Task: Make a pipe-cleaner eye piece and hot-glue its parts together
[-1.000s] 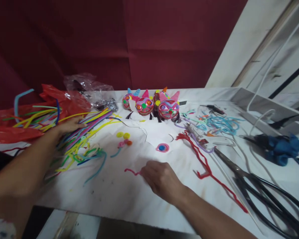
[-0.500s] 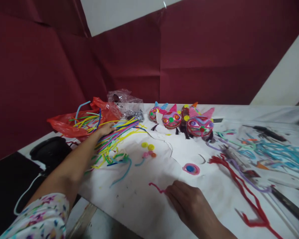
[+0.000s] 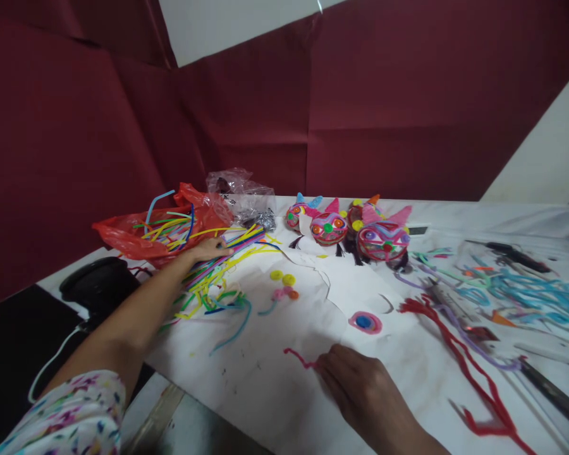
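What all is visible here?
backdrop: one, maroon, back
tabletop: one, white, beneath
bag: one, red, left
wrapper: one, clear, back
device: one, black, left
stems: many, mixed, left
heads: four, multicoloured, back
discs: several, mixed, centre
oval: one, pink/blue, centre
bundle: one, red, right
strips: many, blue, right
tools: several, black/white, right
blade: one, dark, right
strand: one, pink, centre
sleeve: one, floral, left
left hand: one, bare, on stems
right hand: one, bare, pinching strand
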The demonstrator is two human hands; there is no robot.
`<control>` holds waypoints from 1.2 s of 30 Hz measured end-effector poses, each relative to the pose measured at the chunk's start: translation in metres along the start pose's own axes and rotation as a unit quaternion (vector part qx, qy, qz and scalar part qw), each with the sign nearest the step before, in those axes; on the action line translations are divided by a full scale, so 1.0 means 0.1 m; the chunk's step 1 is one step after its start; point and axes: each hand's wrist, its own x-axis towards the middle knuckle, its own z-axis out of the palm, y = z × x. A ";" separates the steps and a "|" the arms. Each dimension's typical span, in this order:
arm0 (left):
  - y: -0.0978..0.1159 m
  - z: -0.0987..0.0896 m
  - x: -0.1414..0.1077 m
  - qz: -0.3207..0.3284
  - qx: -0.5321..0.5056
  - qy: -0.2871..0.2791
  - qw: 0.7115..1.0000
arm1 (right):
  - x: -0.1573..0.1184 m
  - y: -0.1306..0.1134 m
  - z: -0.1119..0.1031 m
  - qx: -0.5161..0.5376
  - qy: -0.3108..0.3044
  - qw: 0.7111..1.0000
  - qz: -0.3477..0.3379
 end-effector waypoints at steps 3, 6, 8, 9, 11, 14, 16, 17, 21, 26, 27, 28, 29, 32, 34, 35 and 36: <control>0.02 0.05 0.00 -0.004 0.037 -0.011 0.999 | 0.01 -0.01 -0.01 0.000 0.004 1.000 0.003; 0.00 0.03 0.00 -0.011 0.054 -0.016 0.998 | 0.02 -0.01 -0.01 -0.001 0.009 1.000 0.003; -0.04 -0.02 0.00 -0.012 0.051 -0.018 0.998 | 0.02 -0.01 0.00 -0.007 0.007 1.000 0.000; -0.06 -0.05 0.00 -0.011 0.047 -0.018 0.999 | 0.01 -0.01 0.00 -0.009 0.005 1.000 -0.001; -0.10 -0.11 0.01 -0.009 0.033 -0.013 0.999 | 0.00 0.00 0.01 -0.009 0.002 1.000 -0.001; -0.14 -0.17 0.02 -0.011 0.007 0.002 1.000 | -0.02 0.01 0.02 -0.002 -0.003 1.000 0.000; -0.16 -0.18 0.03 -0.014 -0.012 0.009 1.000 | -0.03 0.01 0.02 -0.001 -0.004 1.000 0.002; -0.16 -0.17 0.04 -0.015 -0.021 0.011 1.000 | -0.03 0.01 0.02 -0.002 -0.003 1.000 0.003; -0.14 -0.10 0.09 -0.017 -0.052 -0.003 0.998 | -0.02 0.02 0.02 -0.003 -0.001 1.000 0.003; -0.12 0.01 0.14 -0.029 -0.068 -0.036 0.997 | 0.00 0.02 0.01 -0.003 -0.005 1.000 0.003; -0.12 0.02 0.15 -0.031 -0.069 -0.039 0.996 | 0.00 0.01 0.00 -0.005 -0.001 1.000 0.001; -0.13 0.03 0.15 -0.032 -0.069 -0.041 0.996 | 0.01 0.01 -0.01 -0.007 0.005 1.000 0.000; -0.13 0.03 0.15 -0.032 -0.067 -0.043 0.996 | 0.02 0.00 -0.02 -0.008 0.013 1.000 -0.002; -0.13 0.00 0.16 -0.031 -0.055 -0.040 0.997 | 0.05 -0.04 -0.05 -0.005 0.029 1.000 -0.004; -0.12 -0.03 0.15 -0.028 -0.044 -0.033 0.998 | 0.07 -0.05 -0.06 0.000 0.026 1.000 -0.001; -0.12 -0.04 0.15 -0.025 -0.038 -0.028 0.999 | 0.08 -0.06 -0.07 0.002 0.025 1.000 0.000; -0.10 -0.06 0.14 -0.021 -0.032 -0.021 0.999 | 0.08 -0.06 -0.07 0.003 0.025 1.000 0.001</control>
